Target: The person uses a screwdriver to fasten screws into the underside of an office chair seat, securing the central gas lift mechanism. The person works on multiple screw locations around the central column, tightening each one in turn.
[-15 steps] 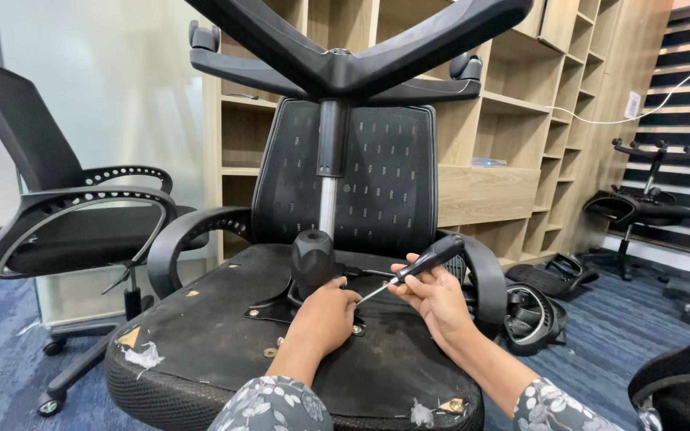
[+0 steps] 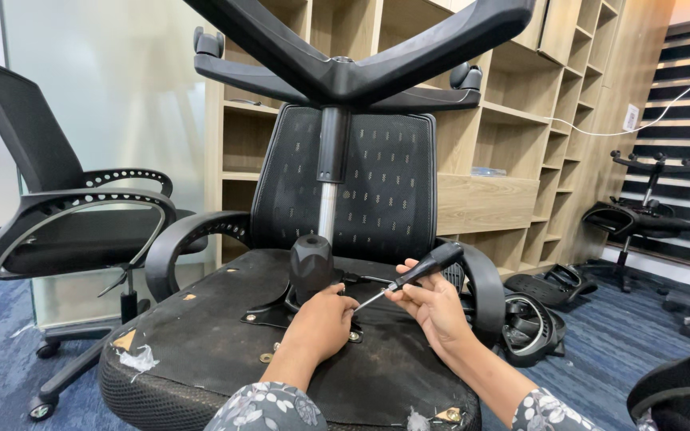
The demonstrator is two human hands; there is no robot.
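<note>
My right hand (image 2: 433,307) wraps the screwdriver (image 2: 413,275) by its black handle, fingers closed firmly; the thin shaft points toward eight o'clock, at the metal plate under the upturned chair seat (image 2: 201,343). My left hand (image 2: 321,323) rests curled beside the tip. The tool looks light, stiff and grippy; the chair, I judge, is heavy.

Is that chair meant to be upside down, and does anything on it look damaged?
The office chair lies inverted, its wheeled base up in the air. The seat underside is torn at the rim, with pale scraps showing. The right hand holds a screwdriver at the mechanism; the left hand rests beside it.
</note>
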